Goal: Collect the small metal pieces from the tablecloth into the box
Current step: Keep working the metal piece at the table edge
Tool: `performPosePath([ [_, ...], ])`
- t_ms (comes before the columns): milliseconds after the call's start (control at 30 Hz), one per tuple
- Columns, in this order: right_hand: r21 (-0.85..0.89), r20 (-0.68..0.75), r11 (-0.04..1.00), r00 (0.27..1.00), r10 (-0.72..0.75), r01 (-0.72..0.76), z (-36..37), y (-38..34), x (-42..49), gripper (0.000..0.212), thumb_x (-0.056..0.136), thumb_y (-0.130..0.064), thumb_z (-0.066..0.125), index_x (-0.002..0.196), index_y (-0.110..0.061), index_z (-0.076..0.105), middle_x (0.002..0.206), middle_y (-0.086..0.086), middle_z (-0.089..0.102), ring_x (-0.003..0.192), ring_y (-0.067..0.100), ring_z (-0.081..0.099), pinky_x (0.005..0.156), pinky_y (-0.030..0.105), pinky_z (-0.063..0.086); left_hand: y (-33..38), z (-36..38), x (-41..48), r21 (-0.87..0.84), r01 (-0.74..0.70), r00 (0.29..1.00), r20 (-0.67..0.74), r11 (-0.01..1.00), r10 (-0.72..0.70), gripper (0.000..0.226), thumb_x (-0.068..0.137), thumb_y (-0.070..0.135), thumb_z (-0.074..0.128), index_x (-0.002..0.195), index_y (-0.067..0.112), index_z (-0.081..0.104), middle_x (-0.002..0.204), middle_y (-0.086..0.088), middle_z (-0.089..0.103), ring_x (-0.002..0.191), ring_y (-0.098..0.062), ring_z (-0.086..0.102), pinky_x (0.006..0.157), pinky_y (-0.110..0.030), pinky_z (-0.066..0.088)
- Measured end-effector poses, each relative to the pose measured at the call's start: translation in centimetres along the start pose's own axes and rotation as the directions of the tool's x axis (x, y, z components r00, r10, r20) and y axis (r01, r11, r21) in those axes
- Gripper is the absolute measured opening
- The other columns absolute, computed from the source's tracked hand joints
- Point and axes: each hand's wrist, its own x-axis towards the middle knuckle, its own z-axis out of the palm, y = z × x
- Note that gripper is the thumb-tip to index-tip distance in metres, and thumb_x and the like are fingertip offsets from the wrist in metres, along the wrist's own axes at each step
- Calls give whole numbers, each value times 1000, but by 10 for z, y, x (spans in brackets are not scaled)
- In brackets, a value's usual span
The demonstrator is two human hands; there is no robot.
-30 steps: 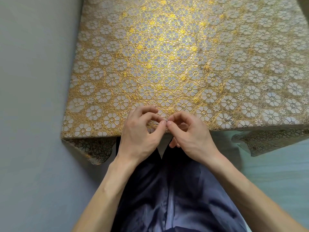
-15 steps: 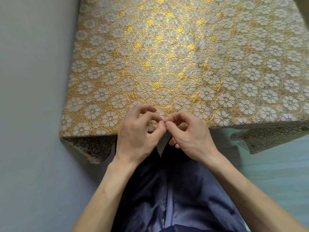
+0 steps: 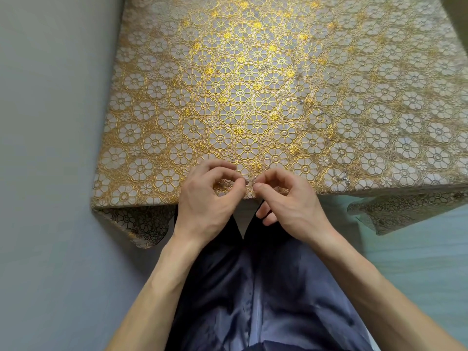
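At the table's near edge, my left hand (image 3: 207, 198) and my right hand (image 3: 288, 201) meet fingertip to fingertip. Thumb and forefinger of each pinch a tiny metal piece (image 3: 249, 182) held between them just above the gold floral tablecloth (image 3: 157, 138). More small metal pieces lie on the cloth to the right: one near the front edge (image 3: 342, 177), another further back (image 3: 322, 114), a third behind it (image 3: 301, 101). They are thin and hard to make out against the pattern. No box is in view.
The cloth hangs over the table's front corners at the left (image 3: 136, 224) and the right (image 3: 395, 211). A grey wall (image 3: 50, 148) runs along the table's left side. My legs in dark blue trousers (image 3: 253, 300) are below the hands.
My fingertips have drawn slightly apart, with the tiny metal piece now showing between them. Both hands stay at the same spot by the near edge.
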Motion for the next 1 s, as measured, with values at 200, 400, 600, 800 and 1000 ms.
performPosePath([
  [200,-187,-14,982,999,-35,32,-2,5,-1,9,91,-28,68,84,-23,71,63,-7,68,54,14,69,55,35,59,1,-1,1,27,-3,999,32,1000,2,12,83,35,67,82,25,74,101,18,68,104,-1,58,91,-7,35],
  [400,-523,-87,812,931,-353,259,-7,9,0,20,88,-35,72,107,-35,68,103,-16,62,71,-5,59,77,18,48,4,-5,-1,53,-20,997,73,998,16,3,91,28,70,90,30,71,89,27,62,100,0,52,77,-2,38],
  [600,-641,193,655,910,-368,401,-10,8,15,23,92,-43,65,115,-39,66,144,-16,46,115,15,62,85,40,54,2,-8,1,35,-18,994,104,999,14,16,92,38,57,98,28,68,90,20,67,96,-3,59,87,-42,51],
  [800,-561,268,679,879,-393,474,-14,4,27,12,94,-43,58,92,-32,61,130,-13,60,90,-6,62,84,37,52,5,-12,7,-42,28,991,128,999,-22,5,98,32,61,97,29,64,80,14,68,79,-7,66,79,-42,54],
  [1000,-171,289,973,952,-102,156,-25,-28,34,13,101,-26,59,96,-14,59,96,0,76,52,18,61,45,27,46,10,-26,16,-180,150,974,194,972,-114,3,98,33,63,100,35,65,82,13,68,78,-6,67,70,-26,55],
])
